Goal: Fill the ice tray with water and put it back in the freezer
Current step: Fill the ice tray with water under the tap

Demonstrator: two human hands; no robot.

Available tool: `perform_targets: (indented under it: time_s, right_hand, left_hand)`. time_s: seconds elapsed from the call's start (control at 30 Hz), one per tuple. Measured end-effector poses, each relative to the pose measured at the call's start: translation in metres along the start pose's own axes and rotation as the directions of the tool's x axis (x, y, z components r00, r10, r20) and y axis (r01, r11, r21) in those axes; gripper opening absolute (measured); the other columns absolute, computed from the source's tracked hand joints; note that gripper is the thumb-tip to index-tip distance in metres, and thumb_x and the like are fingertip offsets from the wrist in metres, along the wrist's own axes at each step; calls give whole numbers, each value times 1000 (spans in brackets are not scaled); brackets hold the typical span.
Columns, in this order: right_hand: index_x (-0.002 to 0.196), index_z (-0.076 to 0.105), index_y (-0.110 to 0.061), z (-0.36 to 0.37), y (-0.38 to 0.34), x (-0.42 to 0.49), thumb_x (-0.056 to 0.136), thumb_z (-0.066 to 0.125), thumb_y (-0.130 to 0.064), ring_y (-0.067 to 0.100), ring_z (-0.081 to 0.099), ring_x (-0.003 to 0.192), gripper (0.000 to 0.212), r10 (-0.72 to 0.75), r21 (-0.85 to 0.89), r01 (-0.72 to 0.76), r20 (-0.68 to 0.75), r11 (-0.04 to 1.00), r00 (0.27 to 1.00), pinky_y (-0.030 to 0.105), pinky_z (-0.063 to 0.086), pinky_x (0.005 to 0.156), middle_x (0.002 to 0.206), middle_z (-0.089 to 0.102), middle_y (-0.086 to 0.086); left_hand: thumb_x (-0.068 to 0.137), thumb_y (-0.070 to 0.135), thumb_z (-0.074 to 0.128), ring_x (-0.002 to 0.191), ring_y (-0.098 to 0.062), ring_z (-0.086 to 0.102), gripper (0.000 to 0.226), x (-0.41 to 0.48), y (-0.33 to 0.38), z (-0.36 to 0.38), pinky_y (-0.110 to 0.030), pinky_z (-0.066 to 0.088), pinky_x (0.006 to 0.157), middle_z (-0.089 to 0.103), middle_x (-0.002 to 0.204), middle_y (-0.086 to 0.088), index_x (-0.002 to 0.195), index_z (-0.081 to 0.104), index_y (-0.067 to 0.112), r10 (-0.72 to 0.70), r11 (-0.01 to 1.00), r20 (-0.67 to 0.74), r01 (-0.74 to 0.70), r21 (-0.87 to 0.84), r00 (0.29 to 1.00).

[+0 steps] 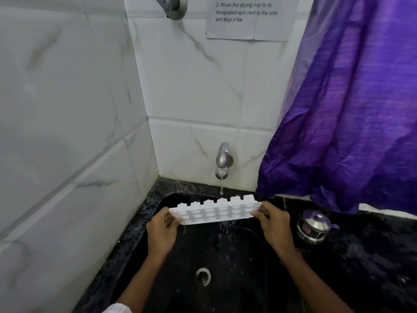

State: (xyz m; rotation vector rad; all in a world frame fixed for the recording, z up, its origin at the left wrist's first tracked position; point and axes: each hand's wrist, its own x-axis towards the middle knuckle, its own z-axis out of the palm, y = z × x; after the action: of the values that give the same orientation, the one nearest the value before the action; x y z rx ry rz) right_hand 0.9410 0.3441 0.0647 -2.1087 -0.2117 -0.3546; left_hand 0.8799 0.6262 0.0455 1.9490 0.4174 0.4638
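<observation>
The white ice tray [214,212] is held over the black sink [243,256], directly below the wall tap [223,161]. The left hand [163,231] grips the tray's left short end, fingers curled round the edge. The right hand [274,224] pinches the right short end in the same way. A thin water stream [221,188] runs from the tap to the tray's far edge. Drops fall from the near edge towards the drain [203,276]. The contents of the compartments cannot be determined. The dark speckled tabletop [372,256] surrounds the sink and carries a steel pot [313,227] with a purple lid, right of the right hand. White marbled tiles [67,109] form the corner. A purple curtain [349,109] hangs at right and a printed notice [248,16] is fixed above.
</observation>
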Motion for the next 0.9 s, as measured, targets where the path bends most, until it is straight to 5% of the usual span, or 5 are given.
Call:
perform_targets:
  time_s: [0.33, 0.5, 0.7, 0.9]
  right_hand:
    - [82, 68, -16, -11, 5, -8, 85, 74, -11, -11, 63, 76, 8, 70, 22, -72, 61, 997, 996, 1, 44, 68, 78, 68, -17]
    - [99, 71, -15, -6, 11, -10, 90, 69, -17, -8, 63, 72, 10, 203, 3, -205, 143, 979, 969, 5, 46, 62, 79, 67, -18]
    - [100, 72, -16, 4, 4, -8, 90, 68, -21, -3, 65, 76, 11, 265, 17, -268, 108, 963, 958, 14, 50, 68, 79, 70, -13]
    - [104, 71, -17, 4, -5, -4, 94, 62, -26, 0, 62, 82, 15, 336, 32, -337, 21, 941, 941, 17, 45, 71, 83, 68, -11]
  left_hand:
    - [85, -2, 74, 82, 2, 71, 19, -21, 10, -8, -14, 55, 76, 75, 86, 8, 86, 67, 16, -39, 997, -4, 38, -74, 999]
    - [88, 12, 75, 81, -15, 74, 19, -25, 8, -16, -26, 57, 67, 77, 87, -3, 103, 67, 21, -191, 958, 17, 190, -216, 982]
    - [96, 19, 65, 93, -19, 72, 9, -18, 7, -11, -44, 60, 84, 75, 97, 0, 98, 71, 25, -192, 955, 59, 200, -221, 980]
    - [102, 21, 55, 94, -26, 72, 12, -1, 18, -2, -52, 59, 85, 74, 101, -6, 104, 63, 13, -247, 912, 179, 291, -289, 952]
